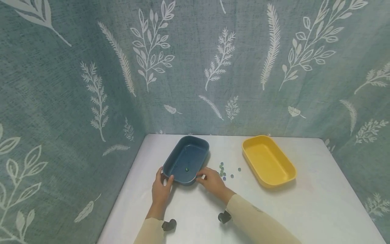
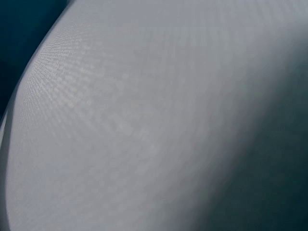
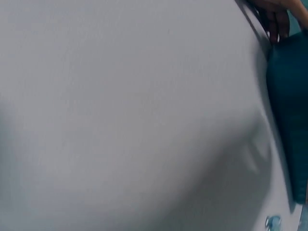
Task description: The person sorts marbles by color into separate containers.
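A dark blue tray with rounded corners lies on the left part of the table, and its outer wall fills the right edge of the right wrist view. My left hand grips its near left corner, thumb at the rim and fingers along the outside. At the near right corner, my right hand pinches the rim between thumb and fingers. One small green piece lies inside the tray. The left wrist view shows mostly table surface, with a dark blue area at its upper left corner.
Several small green and blue glass-like pieces lie scattered right of my right hand. A yellow tray stands farther right on the white table. Leaf-patterned green cloth hangs behind and at both sides.
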### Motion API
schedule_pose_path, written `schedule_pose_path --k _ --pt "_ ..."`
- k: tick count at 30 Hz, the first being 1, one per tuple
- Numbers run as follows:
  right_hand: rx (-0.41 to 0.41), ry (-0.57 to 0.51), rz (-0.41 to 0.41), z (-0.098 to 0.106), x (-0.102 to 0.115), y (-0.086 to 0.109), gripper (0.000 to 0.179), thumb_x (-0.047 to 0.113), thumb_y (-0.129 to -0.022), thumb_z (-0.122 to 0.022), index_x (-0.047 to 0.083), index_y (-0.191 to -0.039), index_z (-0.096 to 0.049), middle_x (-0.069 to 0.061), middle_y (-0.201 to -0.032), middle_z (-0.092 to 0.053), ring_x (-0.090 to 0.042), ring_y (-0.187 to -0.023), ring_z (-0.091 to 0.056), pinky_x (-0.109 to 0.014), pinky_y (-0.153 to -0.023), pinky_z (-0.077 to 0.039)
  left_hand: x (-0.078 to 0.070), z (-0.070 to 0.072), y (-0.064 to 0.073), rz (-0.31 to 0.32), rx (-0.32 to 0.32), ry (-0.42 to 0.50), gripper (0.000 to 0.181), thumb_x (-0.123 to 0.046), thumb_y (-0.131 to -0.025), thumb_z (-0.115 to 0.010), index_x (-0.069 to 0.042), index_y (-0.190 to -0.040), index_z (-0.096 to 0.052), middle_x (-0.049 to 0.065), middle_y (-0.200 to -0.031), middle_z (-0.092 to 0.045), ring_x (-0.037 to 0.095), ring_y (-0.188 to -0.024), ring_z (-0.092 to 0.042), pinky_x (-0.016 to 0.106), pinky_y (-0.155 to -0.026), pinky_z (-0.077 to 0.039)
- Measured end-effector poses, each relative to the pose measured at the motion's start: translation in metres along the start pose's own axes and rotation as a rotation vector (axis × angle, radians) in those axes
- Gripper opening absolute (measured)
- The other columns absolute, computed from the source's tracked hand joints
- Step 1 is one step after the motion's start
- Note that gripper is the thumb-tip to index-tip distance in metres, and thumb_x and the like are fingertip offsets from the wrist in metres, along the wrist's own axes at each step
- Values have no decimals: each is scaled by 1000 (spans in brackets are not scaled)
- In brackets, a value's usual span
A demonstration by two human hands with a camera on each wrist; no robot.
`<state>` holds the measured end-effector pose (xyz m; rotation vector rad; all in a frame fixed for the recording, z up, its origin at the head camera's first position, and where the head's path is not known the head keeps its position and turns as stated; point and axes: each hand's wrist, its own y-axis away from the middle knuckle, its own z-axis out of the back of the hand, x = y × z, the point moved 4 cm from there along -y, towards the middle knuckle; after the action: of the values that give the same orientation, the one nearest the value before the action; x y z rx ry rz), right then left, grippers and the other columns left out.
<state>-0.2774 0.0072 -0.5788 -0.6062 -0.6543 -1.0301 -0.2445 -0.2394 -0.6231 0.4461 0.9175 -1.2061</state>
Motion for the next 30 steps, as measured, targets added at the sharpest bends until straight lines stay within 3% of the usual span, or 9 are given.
schedule_pose_path --k 5,10,15,18,24,30 --pt "13 26 -20 11 -21 8 18 22 -91 -70 15 -108 -70 8 -101 -64 -6 -79 -56 -24 -68 -50 4 -1 2 -6 -5 6 73 -45 -94 -62 -14 -151 -30 16 -144 -48 34 -135 -41 53 -111 -28" --pt "-41 68 -23 29 -41 12 15 21 -90 -71 14 -103 -71 5 -103 -66 -14 -89 -62 -32 -80 -53 5 2 2 -1 -7 10 73 -45 -94 -62 -14 -151 -30 16 -143 -49 34 -135 -40 53 -111 -27" --pt "-75 82 -91 47 -59 13 11 19 -89 -70 15 -100 -72 4 -105 -67 -17 -93 -63 -40 -88 -51 3 4 0 -3 5 6 73 -45 -94 -62 -15 -152 -30 16 -144 -48 34 -135 -40 52 -112 -27" --pt "-62 106 -139 56 -65 13 16 18 -90 -68 14 -106 -71 2 -109 -67 -17 -93 -63 -41 -88 -51 3 3 -1 -2 11 2 73 -46 -94 -62 -16 -152 -29 16 -145 -47 34 -135 -40 52 -112 -27" --pt "-27 174 -191 66 -69 11 20 17 -93 -63 13 -112 -70 0 -112 -66 -23 -115 -59 -41 -102 -43 3 0 -2 -4 13 -5 74 -47 -94 -61 -17 -152 -28 15 -145 -46 33 -136 -39 51 -112 -27" --pt "-12 168 -207 67 -68 14 21 21 -93 -62 11 -111 -69 -3 -111 -67 -26 -114 -59 -44 -101 -44 2 0 -2 1 11 -14 73 -46 -94 -61 -18 -152 -28 15 -144 -47 33 -136 -39 51 -112 -27"
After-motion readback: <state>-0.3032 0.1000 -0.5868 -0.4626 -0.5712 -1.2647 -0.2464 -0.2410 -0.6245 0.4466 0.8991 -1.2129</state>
